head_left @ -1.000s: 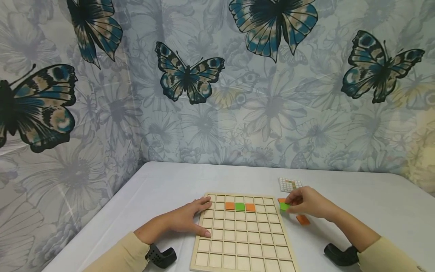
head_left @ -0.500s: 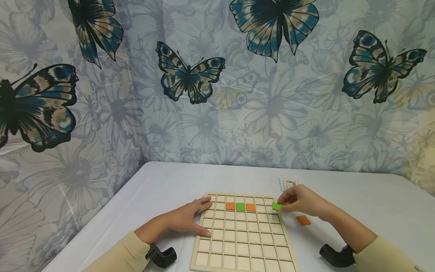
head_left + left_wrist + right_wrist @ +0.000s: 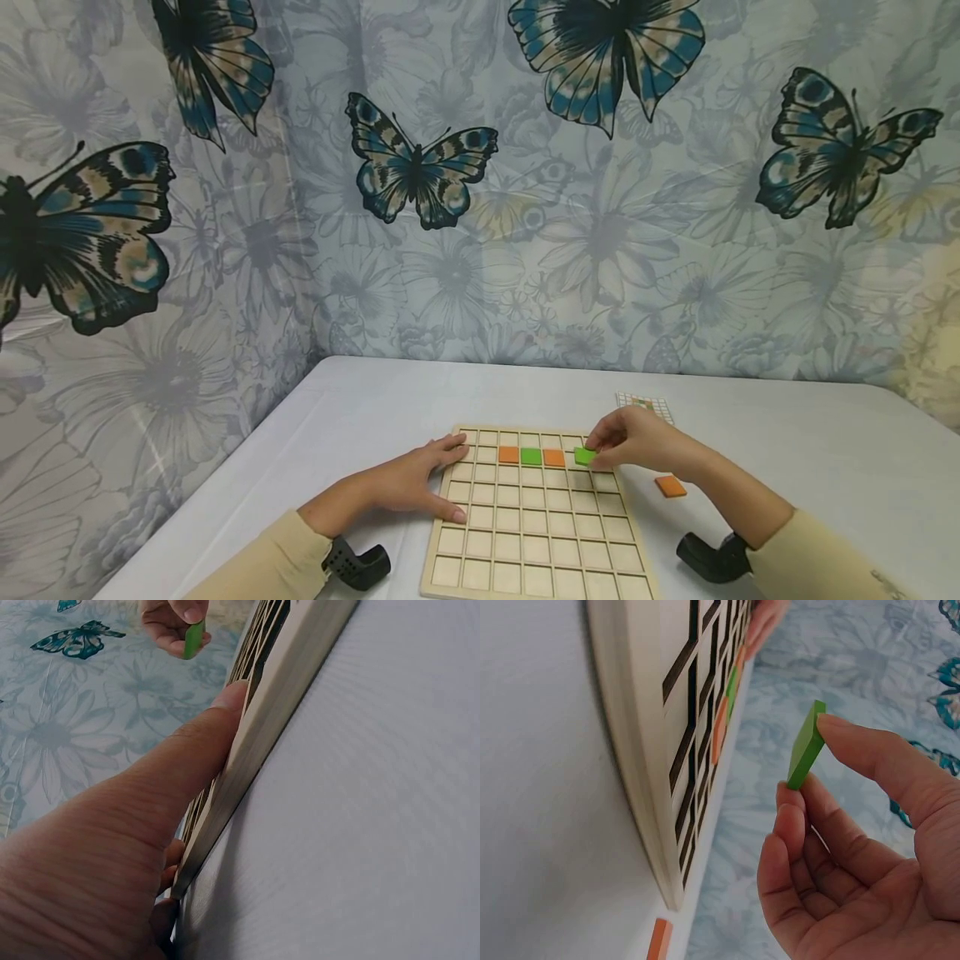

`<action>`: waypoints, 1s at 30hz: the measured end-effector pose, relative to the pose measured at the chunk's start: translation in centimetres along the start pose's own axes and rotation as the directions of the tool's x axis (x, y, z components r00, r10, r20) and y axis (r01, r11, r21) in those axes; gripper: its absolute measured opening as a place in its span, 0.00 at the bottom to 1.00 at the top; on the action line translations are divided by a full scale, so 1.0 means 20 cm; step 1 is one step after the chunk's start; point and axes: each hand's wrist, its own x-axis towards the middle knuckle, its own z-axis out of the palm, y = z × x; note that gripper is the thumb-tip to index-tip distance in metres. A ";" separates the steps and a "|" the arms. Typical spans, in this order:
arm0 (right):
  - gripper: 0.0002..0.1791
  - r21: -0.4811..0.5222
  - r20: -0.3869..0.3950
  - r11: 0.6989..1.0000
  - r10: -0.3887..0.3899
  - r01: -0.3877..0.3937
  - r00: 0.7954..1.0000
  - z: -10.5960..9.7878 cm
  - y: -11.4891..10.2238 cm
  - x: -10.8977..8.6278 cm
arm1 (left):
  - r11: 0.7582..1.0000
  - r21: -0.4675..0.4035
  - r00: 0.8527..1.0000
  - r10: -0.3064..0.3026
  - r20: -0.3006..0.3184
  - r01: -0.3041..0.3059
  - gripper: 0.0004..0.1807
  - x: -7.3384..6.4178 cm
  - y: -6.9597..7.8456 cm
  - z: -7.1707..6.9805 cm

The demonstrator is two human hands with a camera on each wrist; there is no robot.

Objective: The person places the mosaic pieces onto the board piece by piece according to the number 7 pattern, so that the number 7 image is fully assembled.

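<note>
My right hand [image 3: 637, 437] pinches a green square tile [image 3: 808, 746] between thumb and fingertips, held above the upper right part of a wooden grid board [image 3: 528, 525]. In the right wrist view the tile tilts on edge, apart from the board. Two orange tiles [image 3: 508, 455] with a green tile [image 3: 531, 457] between them sit in cells of the second row. My left hand [image 3: 408, 479] rests against the board's left edge, thumb and fingers spread. Its thumb lies on the rim in the left wrist view.
A loose orange tile [image 3: 671, 486] lies on the white table [image 3: 360, 400] right of the board. Another orange tile [image 3: 658, 939] lies beside a board corner in the right wrist view. A small card with a coloured grid [image 3: 647, 405] lies behind my right hand, partly covered.
My right hand has carried the green tile leftward, from beside the board's right edge to above its cells. My left hand has stayed in place.
</note>
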 end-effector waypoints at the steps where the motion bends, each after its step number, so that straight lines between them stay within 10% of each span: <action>1: 0.14 0.003 0.002 1.000 0.000 0.000 1.000 0.01 -0.01 0.01 | 1.000 0.000 1.000 0.001 0.001 -0.001 0.51 0.00 0.00 0.00; 30: 0.09 -0.027 0.105 0.998 -0.060 0.063 0.993 0.11 -0.06 0.12 | 1.000 0.001 1.000 0.004 0.001 -0.004 0.51 0.00 0.00 0.00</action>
